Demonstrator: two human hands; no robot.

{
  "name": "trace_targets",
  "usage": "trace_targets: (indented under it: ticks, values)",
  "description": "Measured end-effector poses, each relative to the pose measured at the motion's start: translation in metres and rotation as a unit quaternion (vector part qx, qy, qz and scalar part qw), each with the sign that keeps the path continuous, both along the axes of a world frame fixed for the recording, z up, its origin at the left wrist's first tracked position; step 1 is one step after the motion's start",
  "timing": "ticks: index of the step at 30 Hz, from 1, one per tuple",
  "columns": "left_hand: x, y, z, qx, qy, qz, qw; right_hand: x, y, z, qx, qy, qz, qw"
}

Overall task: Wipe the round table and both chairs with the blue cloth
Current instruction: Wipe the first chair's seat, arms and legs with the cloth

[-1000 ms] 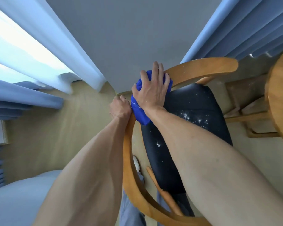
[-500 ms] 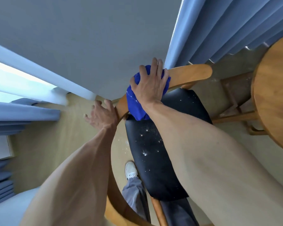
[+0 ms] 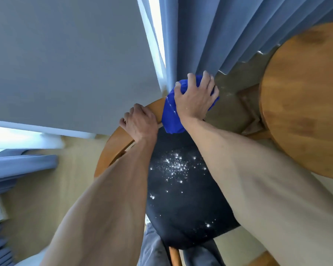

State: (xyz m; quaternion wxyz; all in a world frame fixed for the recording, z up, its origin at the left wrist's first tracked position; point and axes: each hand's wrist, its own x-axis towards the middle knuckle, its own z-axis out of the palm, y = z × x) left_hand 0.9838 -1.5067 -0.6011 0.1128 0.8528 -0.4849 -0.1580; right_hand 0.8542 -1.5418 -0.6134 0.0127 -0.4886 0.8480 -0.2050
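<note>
A wooden chair with a curved backrest rail [image 3: 112, 146] and a black seat [image 3: 183, 196] stands below me. White specks dot the seat. My right hand [image 3: 195, 98] grips the bunched blue cloth [image 3: 170, 116] and presses it on the far end of the rail, which the cloth hides. Just left of the cloth, my left hand [image 3: 140, 123] curls around the rail. The round wooden table [image 3: 304, 104] is at the right.
Blue curtains [image 3: 229, 31] hang behind the chair and at the far left. A grey wall [image 3: 69, 60] fills the upper left. My trouser leg [image 3: 152, 248] shows by the seat's near edge. The floor is pale wood.
My right hand slid the cloth along the rail toward its far end. My left hand let go of the rail, then gripped it again beside the cloth. The view swung right.
</note>
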Motion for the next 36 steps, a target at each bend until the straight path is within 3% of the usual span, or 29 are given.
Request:
trace_targets:
  ticks: [3, 6, 7, 9, 12, 17, 21, 27, 36]
  values:
    - [-0.004, -0.004, -0.003, 0.003, -0.011, 0.009, 1.000, -0.030, -0.001, 0.000, 0.009, -0.135, -0.104, 0.985]
    - [-0.007, -0.003, -0.005, -0.006, -0.026, 0.011, 1.000, -0.055, 0.001, -0.004, 0.049, -0.385, -0.171, 0.906]
    - [-0.008, -0.003, -0.006, -0.010, -0.032, 0.014, 0.999, -0.060, 0.000, -0.004, 0.063, -0.412, -0.165, 0.894]
    - [-0.009, -0.002, -0.008, -0.017, -0.040, 0.020, 0.999, -0.063, -0.006, -0.002, 0.091, -0.351, -0.133, 0.922]
    - [-0.008, -0.003, -0.006, -0.023, -0.028, 0.018, 0.999, -0.051, -0.021, 0.007, 0.141, -0.171, -0.098, 0.970]
    - [0.015, 0.003, -0.002, -0.068, 0.055, -0.016, 0.996, -0.027, -0.023, 0.011, 0.156, -0.085, -0.112, 0.978]
    - [0.048, 0.000, 0.002, -0.065, 0.132, 0.037, 0.988, -0.021, -0.026, 0.009, 0.159, -0.033, -0.098, 0.982]
    - [0.077, 0.014, 0.000, -0.062, 0.149, 0.061, 0.985, -0.020, -0.028, 0.005, 0.145, 0.020, -0.014, 0.989]
    - [0.064, 0.010, -0.003, -0.015, 0.081, 0.030, 0.996, -0.016, -0.028, 0.010, 0.152, 0.043, 0.013, 0.987]
